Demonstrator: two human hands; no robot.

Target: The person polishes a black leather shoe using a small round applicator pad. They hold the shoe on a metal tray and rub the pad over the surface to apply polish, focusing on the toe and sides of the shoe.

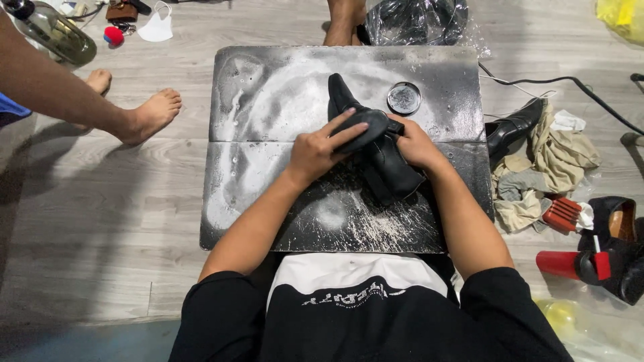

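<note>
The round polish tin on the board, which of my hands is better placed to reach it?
Right. Your right hand sits just below the round polish tin, while your left hand lies farther off, pressed across the black shoe.

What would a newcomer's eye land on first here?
The black leather shoe at the middle of the stained dark work board, gripped by the left hand and right hand. Just beyond it sits a small round open tin. A bare foot rests at the left.

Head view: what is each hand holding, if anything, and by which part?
Both hold the black leather shoe on the stained board. The left hand lies over its upper near the opening; the right hand grips its right side, apparently near the heel.
</note>
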